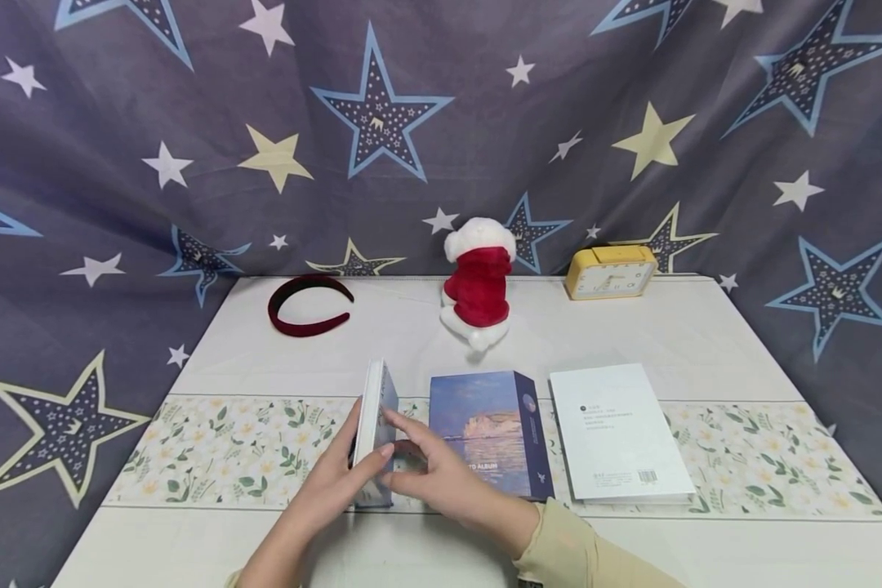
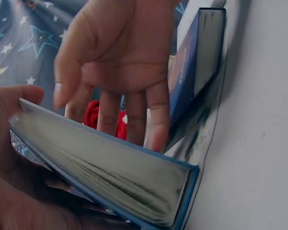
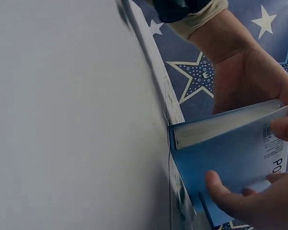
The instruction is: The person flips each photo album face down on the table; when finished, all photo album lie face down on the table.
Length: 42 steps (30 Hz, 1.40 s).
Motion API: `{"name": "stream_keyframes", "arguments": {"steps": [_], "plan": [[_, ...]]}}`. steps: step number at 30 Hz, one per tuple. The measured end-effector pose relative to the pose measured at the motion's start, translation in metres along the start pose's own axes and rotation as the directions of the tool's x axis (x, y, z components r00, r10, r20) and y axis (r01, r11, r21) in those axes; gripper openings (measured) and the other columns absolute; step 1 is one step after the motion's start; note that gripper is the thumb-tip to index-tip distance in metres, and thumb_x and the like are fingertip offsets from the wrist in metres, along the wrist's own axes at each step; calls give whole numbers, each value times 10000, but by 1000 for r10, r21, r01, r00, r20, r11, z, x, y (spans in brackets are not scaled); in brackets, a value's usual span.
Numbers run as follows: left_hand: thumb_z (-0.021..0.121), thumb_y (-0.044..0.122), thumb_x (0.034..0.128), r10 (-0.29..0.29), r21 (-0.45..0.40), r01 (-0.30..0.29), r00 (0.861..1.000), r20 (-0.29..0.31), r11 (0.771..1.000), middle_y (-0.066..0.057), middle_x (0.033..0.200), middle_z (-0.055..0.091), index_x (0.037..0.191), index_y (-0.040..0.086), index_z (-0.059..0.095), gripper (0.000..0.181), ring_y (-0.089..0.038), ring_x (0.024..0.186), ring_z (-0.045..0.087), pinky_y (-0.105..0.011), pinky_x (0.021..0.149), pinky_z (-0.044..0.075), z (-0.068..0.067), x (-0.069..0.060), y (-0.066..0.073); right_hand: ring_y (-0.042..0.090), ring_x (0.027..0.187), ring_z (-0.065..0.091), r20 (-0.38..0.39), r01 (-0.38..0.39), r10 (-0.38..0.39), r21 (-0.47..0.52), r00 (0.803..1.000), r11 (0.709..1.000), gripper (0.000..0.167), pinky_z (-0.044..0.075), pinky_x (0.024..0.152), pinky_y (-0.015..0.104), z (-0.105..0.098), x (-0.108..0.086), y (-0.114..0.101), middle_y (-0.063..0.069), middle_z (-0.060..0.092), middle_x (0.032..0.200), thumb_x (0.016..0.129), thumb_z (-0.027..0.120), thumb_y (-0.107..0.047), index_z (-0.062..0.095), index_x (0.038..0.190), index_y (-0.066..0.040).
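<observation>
A thick book (image 1: pixel 373 425) with a blue cover stands upright on its edge at the table's front middle. My left hand (image 1: pixel 327 486) grips it from the left, fingers on the far cover and thumb at the edge. In the left wrist view its page block (image 2: pixel 101 158) shows slightly parted leaves. On the right-hand cover, my right hand (image 1: pixel 441 482) touches with its fingertips, its fingers fairly straight. The right wrist view shows that blue cover (image 3: pixel 221 158) with a barcode and part of a printed word. Right beside lies a photo album (image 1: pixel 478 408) with a seascape cover.
A white booklet (image 1: pixel 617 441) with a barcode lies right of the album. Along the back are a dark red headband (image 1: pixel 287 322), a plush toy (image 1: pixel 481 294) in red clothing and a yellow clock (image 1: pixel 610 273). A floral strip (image 1: pixel 220 449) crosses the table before a star-patterned curtain (image 1: pixel 213 106).
</observation>
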<state>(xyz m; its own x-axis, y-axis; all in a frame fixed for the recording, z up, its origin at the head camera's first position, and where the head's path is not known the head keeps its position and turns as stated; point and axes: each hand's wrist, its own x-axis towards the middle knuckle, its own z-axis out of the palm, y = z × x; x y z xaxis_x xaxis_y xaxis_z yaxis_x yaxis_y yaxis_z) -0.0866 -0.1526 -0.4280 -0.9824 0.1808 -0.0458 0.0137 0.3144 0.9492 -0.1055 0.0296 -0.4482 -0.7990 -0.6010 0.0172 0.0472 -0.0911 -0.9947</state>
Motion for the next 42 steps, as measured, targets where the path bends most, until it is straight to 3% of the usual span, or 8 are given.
{"name": "stream_keyframes", "arguments": {"steps": [7,13,17,21,24,29,34,42], "plan": [[594,185,969,-30,-159,23,999,-43,987,-206,1560,244,1577,197,159,748,-472,1303,407,-511,919,491,-11,-3,2,408,1369,334,7,35,-35,-297,999,954,749,512,907,339,0,0,2,150,164,1602,891,710,-146,332,1536,-208],[572,47,963,-46,-228,16,990,-130,974,-194,1507,362,1581,196,109,787,-238,1225,542,-302,856,535,-20,-5,1,403,1346,376,-28,-13,0,-466,1000,885,757,507,901,295,2,-1,1,195,17,1616,856,749,-186,380,1516,-231],[503,-6,980,-47,-226,9,986,-162,974,-166,1551,306,1581,187,107,745,-156,1280,488,-238,904,494,-23,-6,-2,389,1339,398,-51,-49,27,-524,998,850,771,502,903,277,3,0,1,203,-21,1614,843,765,-200,385,1513,-234],[459,15,1001,-61,-180,31,985,-164,983,-94,1610,191,1567,107,165,645,-188,1454,208,-309,1127,267,-26,-6,-5,394,1394,306,-73,-84,53,-532,996,842,778,485,938,296,2,1,1,190,-23,1617,833,776,-188,393,1509,-221],[451,29,1008,-67,-131,44,982,-176,990,-58,1616,175,1544,57,239,578,-196,1487,67,-402,1180,64,-28,-5,-7,391,1428,226,-80,-93,59,-551,995,829,781,457,983,323,1,1,2,182,-4,1620,831,778,-178,392,1509,-210],[465,17,994,-45,39,56,969,-243,998,-103,1604,214,1507,17,323,532,-250,1486,115,-397,1178,109,-27,-4,-9,378,1437,211,-75,-91,58,-598,996,797,782,427,1025,364,1,3,2,163,34,1623,835,770,-171,383,1514,-203],[510,-2,966,9,217,59,954,-299,974,-147,1588,241,1480,-23,357,536,-291,1470,182,-359,1135,227,-25,-2,-12,355,1444,206,-79,-103,68,-625,995,774,769,385,1064,415,0,4,2,121,49,1629,847,765,-185,381,1514,-199],[587,55,928,-29,338,127,959,-281,933,-269,1558,218,1482,-101,271,656,-401,1454,154,-514,1156,149,-24,-1,-14,319,1454,197,-53,-83,64,-647,997,758,746,337,1094,465,-1,4,2,76,58,1634,876,741,-232,367,1519,-172]]}}
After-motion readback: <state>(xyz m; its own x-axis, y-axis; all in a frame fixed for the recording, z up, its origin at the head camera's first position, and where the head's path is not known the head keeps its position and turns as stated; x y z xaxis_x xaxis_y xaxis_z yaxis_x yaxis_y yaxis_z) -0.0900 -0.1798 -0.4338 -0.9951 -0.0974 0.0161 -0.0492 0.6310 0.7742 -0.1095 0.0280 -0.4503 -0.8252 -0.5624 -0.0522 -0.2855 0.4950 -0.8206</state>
